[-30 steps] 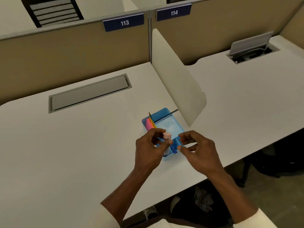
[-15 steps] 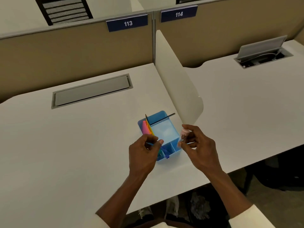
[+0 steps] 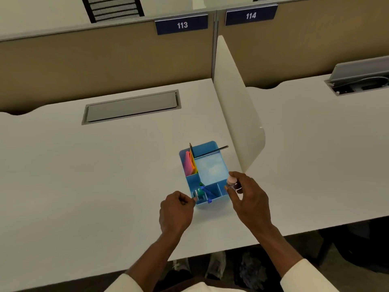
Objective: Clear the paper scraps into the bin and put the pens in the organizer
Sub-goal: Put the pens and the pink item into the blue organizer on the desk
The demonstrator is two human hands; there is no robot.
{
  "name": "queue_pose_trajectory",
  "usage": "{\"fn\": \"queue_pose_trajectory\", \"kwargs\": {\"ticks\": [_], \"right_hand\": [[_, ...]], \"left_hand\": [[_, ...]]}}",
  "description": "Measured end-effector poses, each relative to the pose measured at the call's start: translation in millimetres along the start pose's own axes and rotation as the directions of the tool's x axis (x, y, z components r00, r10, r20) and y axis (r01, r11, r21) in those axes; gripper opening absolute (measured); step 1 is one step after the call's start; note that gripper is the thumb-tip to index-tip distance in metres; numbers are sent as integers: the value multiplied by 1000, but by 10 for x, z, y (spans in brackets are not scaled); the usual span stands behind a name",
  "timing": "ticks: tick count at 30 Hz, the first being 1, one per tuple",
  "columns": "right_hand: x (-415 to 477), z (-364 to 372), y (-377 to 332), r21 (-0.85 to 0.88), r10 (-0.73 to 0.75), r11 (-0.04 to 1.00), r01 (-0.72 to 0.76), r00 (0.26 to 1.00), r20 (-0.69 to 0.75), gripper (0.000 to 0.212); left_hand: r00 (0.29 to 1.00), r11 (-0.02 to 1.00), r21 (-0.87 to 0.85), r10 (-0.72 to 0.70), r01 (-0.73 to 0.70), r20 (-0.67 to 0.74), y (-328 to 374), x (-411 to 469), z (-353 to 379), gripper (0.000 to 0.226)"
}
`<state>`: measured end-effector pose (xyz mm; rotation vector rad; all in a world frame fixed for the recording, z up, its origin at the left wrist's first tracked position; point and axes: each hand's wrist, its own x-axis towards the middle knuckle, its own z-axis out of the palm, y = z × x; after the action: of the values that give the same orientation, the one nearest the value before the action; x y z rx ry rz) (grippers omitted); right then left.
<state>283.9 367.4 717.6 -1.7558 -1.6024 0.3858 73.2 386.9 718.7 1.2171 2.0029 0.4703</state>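
The blue organizer (image 3: 210,169) is a small open-topped plastic tray with rounded corners, split by thin walls into several compartments, and it sits on the white desk (image 3: 105,175) just beside the near end of the cream divider panel (image 3: 235,110).

Counting the contents: one dark pencil (image 3: 210,153) lies slanted across the organizer's far compartment, its end jutting over the wall on the divider side. A sheaf of pink and orange sticky notes (image 3: 190,164) stands on edge in the narrow slot along the organizer's left wall. The large middle compartment looks bare. In the near row, two pens are visible, a blue pen (image 3: 207,193) lying slanted with its tip past the near rim, and a green-capped pen (image 3: 200,192) next to it; the picture is soft there, so a third could be hidden.

The left hand (image 3: 176,213) is curled loosely closed against the organizer's near left corner, and I cannot tell whether its fingertips pinch anything. The right hand (image 3: 248,199), at the organizer's near right corner, grips a pink-capped pen (image 3: 231,182) upright between thumb and fingers.
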Motion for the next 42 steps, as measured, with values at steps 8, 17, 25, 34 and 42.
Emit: {"fn": "queue_pose_trajectory", "kwargs": {"ticks": [8, 17, 25, 34, 42], "right_hand": [[-42, 165, 191, -197, -84, 977, 80, 996, -13, 39], [6, 290, 223, -207, -76, 975, 79, 997, 24, 26], [-33, 222, 174, -150, -68, 986, 73, 997, 39, 28], [-164, 217, -33, 26, -188, 982, 187, 946, 266, 50], [49, 293, -170, -32, -225, 972, 234, 958, 180, 34]], "left_hand": [[998, 998, 52, -35, 38, -61, 25, -30, 81, 24], [995, 986, 136, -91, 96, -37, 7, -60, 155, 33], [992, 981, 149, -119, 124, -39, -32, -56, 162, 39], [988, 980, 141, -131, 141, -78, -105, -58, 177, 50], [988, 981, 129, -135, 143, -68, -160, 17, 149, 53]]}}
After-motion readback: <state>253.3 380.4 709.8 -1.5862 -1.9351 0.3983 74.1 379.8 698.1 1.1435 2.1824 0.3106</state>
